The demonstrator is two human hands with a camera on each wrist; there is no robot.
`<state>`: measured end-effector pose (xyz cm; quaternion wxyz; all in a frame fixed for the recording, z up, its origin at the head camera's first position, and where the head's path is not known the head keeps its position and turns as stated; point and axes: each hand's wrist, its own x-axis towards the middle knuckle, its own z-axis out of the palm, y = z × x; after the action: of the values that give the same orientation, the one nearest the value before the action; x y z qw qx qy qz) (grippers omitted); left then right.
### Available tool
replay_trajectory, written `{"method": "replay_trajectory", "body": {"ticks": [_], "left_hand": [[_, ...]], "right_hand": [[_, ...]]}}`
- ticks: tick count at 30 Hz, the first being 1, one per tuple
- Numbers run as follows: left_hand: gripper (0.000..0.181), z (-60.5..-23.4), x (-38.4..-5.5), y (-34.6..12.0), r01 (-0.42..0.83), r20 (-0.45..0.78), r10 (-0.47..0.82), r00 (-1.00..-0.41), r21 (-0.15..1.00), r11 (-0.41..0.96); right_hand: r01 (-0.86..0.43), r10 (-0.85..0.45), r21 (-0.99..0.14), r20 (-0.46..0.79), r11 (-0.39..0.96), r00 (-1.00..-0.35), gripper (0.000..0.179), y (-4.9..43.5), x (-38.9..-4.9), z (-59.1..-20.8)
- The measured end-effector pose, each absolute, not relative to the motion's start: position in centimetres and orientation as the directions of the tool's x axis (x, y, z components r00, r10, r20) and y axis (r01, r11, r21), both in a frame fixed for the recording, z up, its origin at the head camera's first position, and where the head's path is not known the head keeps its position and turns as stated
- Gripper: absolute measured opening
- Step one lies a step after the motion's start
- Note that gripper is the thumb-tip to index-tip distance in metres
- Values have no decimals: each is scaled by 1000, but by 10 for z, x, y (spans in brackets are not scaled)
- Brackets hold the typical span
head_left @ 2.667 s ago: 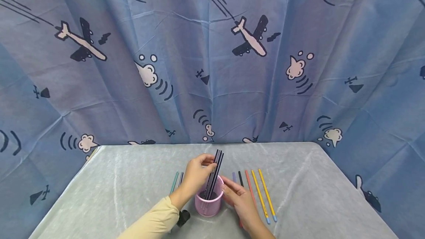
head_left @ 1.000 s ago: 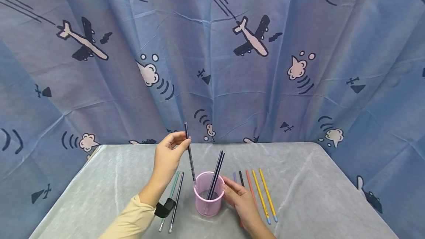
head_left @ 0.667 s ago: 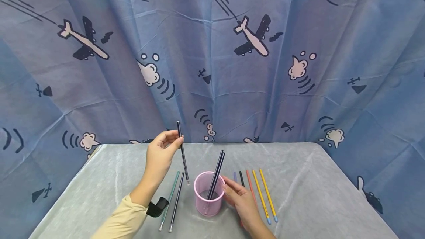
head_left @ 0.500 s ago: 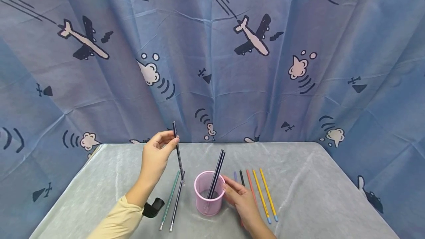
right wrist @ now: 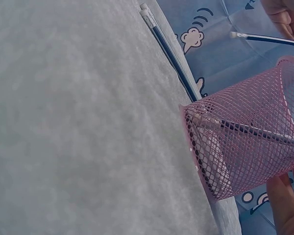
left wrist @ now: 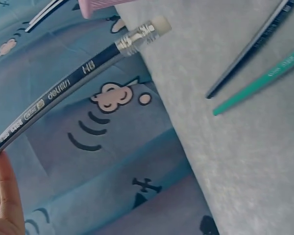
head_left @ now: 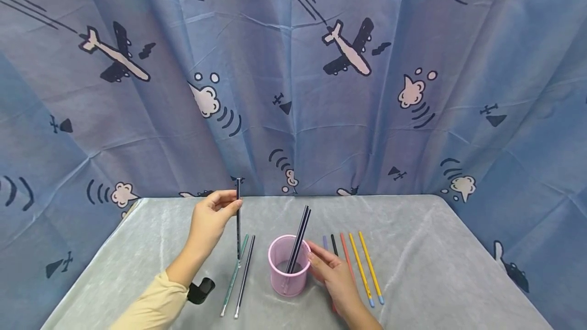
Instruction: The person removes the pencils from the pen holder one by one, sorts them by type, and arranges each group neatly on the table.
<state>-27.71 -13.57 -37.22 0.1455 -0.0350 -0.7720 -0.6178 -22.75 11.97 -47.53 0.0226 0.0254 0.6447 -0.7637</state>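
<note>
My left hand [head_left: 207, 224] pinches a dark blue pencil [head_left: 238, 228] between thumb and fingers, left of the cup. The pencil hangs upright, its white eraser [left wrist: 161, 25] downward, and overlaps a teal pencil in the head view. With my right hand [head_left: 338, 284] I hold the right side of a pink mesh pencil cup [head_left: 288, 287], thumb at the front near the rim. Dark pencils [head_left: 298, 243] lean to the right inside the cup, eraser ends at the bottom. On the table left of the cup lie the teal pencil [head_left: 230, 292] and another dark blue pencil [head_left: 244, 281].
Right of my right hand lie two yellow pencils [head_left: 362, 271], a red one [head_left: 346, 251], a black one [head_left: 334, 244] and a purple one [head_left: 325, 242], partly hidden by the hand. A patterned blue curtain [head_left: 293, 90] hangs behind the grey-covered table [head_left: 426, 269].
My left hand has drawn one dark blue pencil out of the cup and carried it left, lowering it slightly in the last half second. The right hand stays at the cup.
</note>
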Motion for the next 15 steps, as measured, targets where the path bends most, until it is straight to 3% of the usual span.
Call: {"method": "replay_trajectory", "body": {"ticks": [15], "left_hand": [[24,-386,-281,-145,164,197,-97,-976,947,276]], "right_hand": [[67,13,-986,-69,-150,-998,50,119,-227,-476]]}}
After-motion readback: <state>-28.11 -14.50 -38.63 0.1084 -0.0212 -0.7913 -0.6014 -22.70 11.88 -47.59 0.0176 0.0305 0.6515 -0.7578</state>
